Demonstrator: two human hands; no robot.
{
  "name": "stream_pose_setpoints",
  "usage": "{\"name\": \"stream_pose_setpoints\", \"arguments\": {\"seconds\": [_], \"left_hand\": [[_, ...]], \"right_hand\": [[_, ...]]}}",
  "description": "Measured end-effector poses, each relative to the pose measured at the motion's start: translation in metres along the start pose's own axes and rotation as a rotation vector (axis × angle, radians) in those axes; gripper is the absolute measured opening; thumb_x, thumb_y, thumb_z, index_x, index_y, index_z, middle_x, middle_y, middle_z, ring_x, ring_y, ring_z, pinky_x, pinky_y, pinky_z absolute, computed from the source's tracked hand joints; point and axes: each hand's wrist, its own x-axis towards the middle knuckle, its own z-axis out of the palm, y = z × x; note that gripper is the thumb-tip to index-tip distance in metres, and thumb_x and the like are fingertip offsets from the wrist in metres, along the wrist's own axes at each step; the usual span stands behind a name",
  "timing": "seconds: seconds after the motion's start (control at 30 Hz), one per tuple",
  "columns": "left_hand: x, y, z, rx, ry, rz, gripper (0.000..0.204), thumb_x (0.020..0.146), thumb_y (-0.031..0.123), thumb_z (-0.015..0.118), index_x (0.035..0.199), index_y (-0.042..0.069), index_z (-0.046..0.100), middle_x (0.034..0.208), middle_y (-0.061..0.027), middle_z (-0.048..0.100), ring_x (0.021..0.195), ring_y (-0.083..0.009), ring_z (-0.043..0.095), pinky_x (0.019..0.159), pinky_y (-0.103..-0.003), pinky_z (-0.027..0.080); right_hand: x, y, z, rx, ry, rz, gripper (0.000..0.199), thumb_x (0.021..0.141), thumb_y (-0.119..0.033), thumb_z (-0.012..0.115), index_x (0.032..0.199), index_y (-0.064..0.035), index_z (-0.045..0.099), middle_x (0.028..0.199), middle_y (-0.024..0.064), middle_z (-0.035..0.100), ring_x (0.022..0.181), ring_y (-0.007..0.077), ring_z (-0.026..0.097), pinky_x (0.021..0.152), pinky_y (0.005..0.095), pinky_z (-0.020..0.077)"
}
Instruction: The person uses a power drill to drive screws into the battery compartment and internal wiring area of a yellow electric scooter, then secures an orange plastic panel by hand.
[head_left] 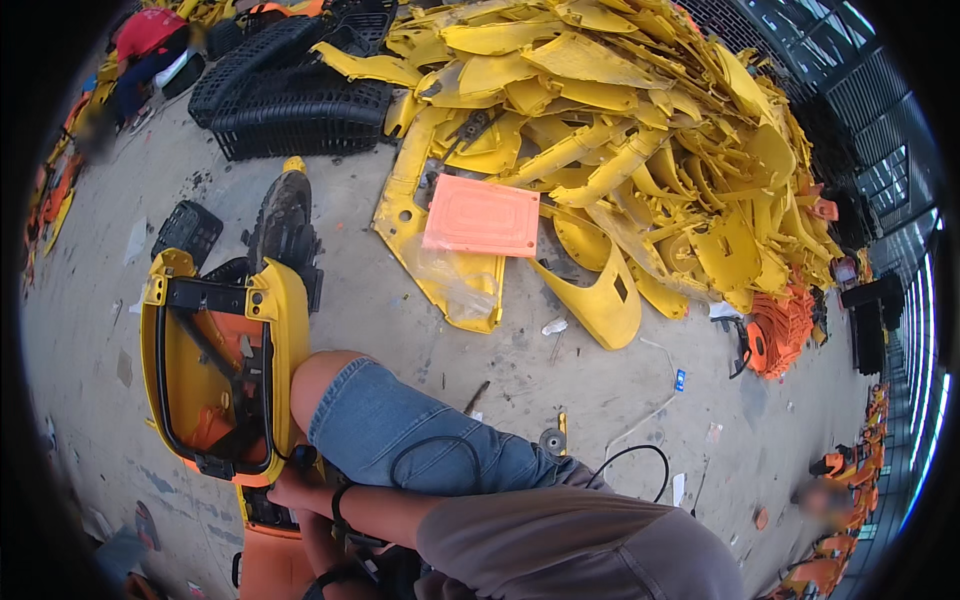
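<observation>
A yellow plastic shell (290,320) with a black rim and orange parts inside stands on the floor at the left, beside my bent knee. My right hand (288,489), on the arm with a black wristband, is closed at the shell's lower right corner. A small black part (303,456) shows just above it, and what the fingers grip is hidden. Beneath that arm my left forearm (318,543) reaches toward the same spot, its fingers out of sight. An orange panel (275,568) lies below the shell, next to a black-and-yellow section (268,512).
A tall heap of yellow plastic panels (590,130) fills the far side, with a pink-orange plate (482,216) in front. Black crates (295,125) and a black wheel part (283,225) lie beyond the shell. Stacked orange pieces (780,330) stand right. Another person (150,40) bends over, far left.
</observation>
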Motion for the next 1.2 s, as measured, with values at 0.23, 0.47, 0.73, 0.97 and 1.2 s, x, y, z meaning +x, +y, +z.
{"name": "stream_pose_setpoints", "arguments": {"seconds": [0.23, 0.47, 0.73, 0.97, 1.2], "left_hand": [[0.001, -0.005, -0.019, -0.016, 0.033, 0.004, 0.037, 0.088, 0.030, 0.066, 0.115, 0.005, 0.066, 0.116, -0.0164, 0.069, 0.106, -0.0284, 0.065, 0.091, -0.042, 0.050], [-0.002, -0.013, -0.029, -0.035, 0.042, 0.034, 0.037, 0.088, 0.029, 0.066, 0.116, 0.005, 0.066, 0.117, -0.0162, 0.069, 0.107, -0.0276, 0.064, 0.091, -0.041, 0.049], [-0.007, -0.038, -0.044, -0.023, 0.039, 0.083, 0.036, 0.089, 0.028, 0.066, 0.118, 0.005, 0.065, 0.118, -0.0159, 0.068, 0.107, -0.0268, 0.063, 0.092, -0.041, 0.049], [-0.002, -0.042, -0.025, -0.104, -0.004, 0.135, 0.036, 0.090, 0.027, 0.066, 0.119, 0.005, 0.064, 0.120, -0.0156, 0.068, 0.108, -0.0261, 0.063, 0.093, -0.041, 0.049], [0.005, -0.053, -0.015, -0.177, -0.034, 0.196, 0.036, 0.090, 0.025, 0.065, 0.120, 0.005, 0.064, 0.121, -0.0153, 0.067, 0.109, -0.0254, 0.062, 0.093, -0.041, 0.049]], "right_hand": [[-0.014, -0.045, -0.051, 0.009, -0.131, 0.052, 0.081, 0.072, -0.021, 0.072, 0.143, 0.0014, 0.040, 0.145, 0.0280, 0.042, 0.136, 0.0434, 0.041, 0.112, 0.0471, 0.0356], [-0.002, -0.008, -0.044, -0.032, -0.093, 0.059, 0.080, 0.071, -0.026, 0.073, 0.143, -0.0056, 0.045, 0.148, 0.0236, 0.044, 0.138, 0.0398, 0.040, 0.114, 0.0463, 0.0353], [-0.021, -0.070, -0.087, -0.027, -0.388, 0.158, 0.069, 0.071, -0.036, 0.073, 0.132, -0.0077, 0.058, 0.132, 0.0216, 0.060, 0.122, 0.0389, 0.057, 0.103, 0.0447, 0.0465], [-0.012, -0.073, -0.112, -0.146, -0.434, 0.202, 0.072, 0.072, -0.041, 0.072, 0.134, -0.0096, 0.055, 0.132, 0.0232, 0.060, 0.120, 0.0405, 0.058, 0.099, 0.0464, 0.0486], [-0.012, -0.063, -0.109, -0.155, -0.402, 0.245, 0.073, 0.069, -0.046, 0.074, 0.128, -0.0054, 0.059, 0.126, 0.0252, 0.062, 0.115, 0.0422, 0.061, 0.098, 0.0469, 0.0493]]}}
